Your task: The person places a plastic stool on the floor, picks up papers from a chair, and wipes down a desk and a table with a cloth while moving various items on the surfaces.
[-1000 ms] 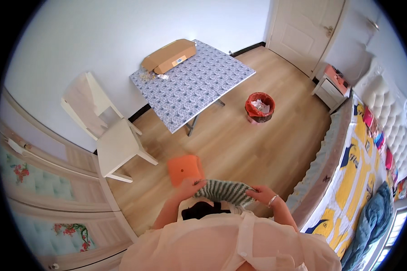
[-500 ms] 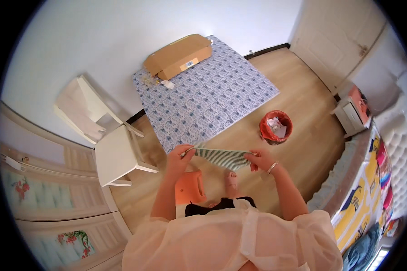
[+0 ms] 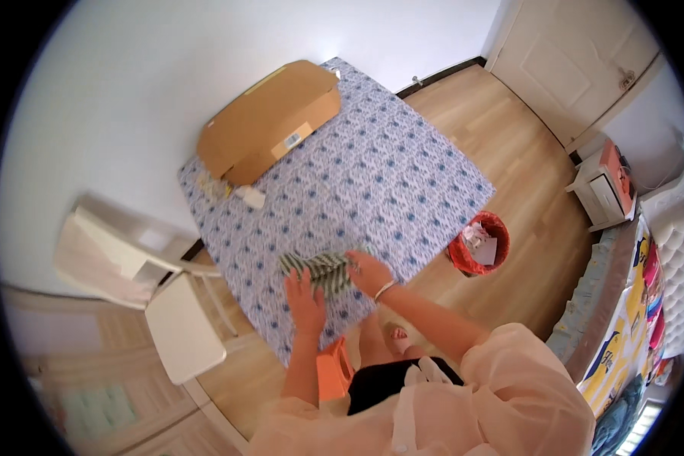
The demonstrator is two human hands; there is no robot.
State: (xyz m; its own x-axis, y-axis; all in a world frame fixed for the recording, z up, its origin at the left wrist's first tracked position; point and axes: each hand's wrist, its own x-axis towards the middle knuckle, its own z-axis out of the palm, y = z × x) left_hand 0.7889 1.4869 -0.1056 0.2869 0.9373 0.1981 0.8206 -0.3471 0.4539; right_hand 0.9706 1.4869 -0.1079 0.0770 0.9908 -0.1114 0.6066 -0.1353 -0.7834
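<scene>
A green-and-white striped cloth point(image 3: 328, 275), somewhat rumpled, lies near the close corner of the blue-patterned tabletop point(image 3: 403, 190). My left hand point(image 3: 305, 302) rests on its left part with fingers spread and stretched out. Over the cloth's right end lies my right hand point(image 3: 369, 273), a pale bracelet on its wrist. Its fingers point left across the fabric and look bent but apart; the tips are partly blurred. A bit of the cloth shows just beyond that hand.
A brown cardboard box point(image 3: 273, 121) stands far left on the table, with a small white piece point(image 3: 251, 197) before it. A white chair point(image 3: 186, 327) is on the left. An orange stool point(image 3: 333, 374) stands below the table edge, a red-lined bin point(image 3: 501, 258) to the right.
My hands have come down from holding the cloth stretched in the air. The cloth now lies on the table, and my left hand has let go of its corner. The view has moved closer.
</scene>
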